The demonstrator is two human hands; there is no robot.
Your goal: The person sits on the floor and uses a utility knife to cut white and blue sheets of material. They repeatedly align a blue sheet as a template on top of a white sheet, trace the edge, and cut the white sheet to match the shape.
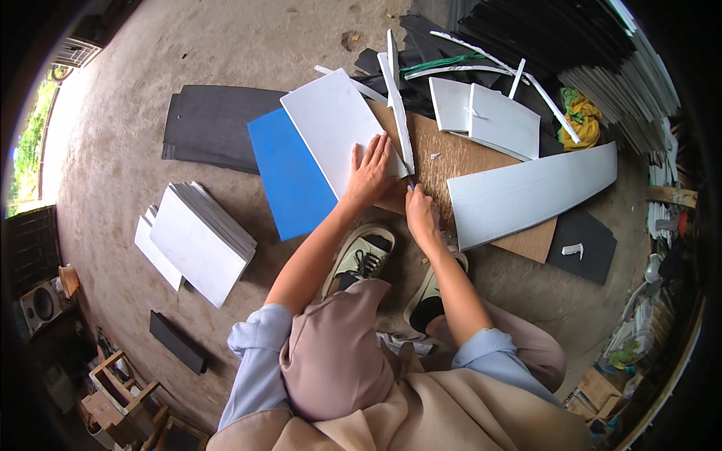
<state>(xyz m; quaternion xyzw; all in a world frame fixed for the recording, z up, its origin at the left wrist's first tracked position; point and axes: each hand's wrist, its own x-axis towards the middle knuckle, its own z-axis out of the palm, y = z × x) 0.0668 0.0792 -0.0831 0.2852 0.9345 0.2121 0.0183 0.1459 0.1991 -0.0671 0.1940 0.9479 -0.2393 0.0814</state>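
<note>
my left hand lies flat, fingers spread, pinning the white rectangular plastic sheet on the brown board; right hand closed round a small blue-tipped cutter. if the sheet slides, the blade could reach my left fingertips.

Bare floor upper left open; black sheet stacks crowd right.

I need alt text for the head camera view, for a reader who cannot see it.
Seen from above, a crouching person presses the left hand flat on a white sheet while the right hand holds a small blue-tipped tool at the sheet's edge, over a brown board. A blue sheet and a stack of white sheets lie to the left.
</note>
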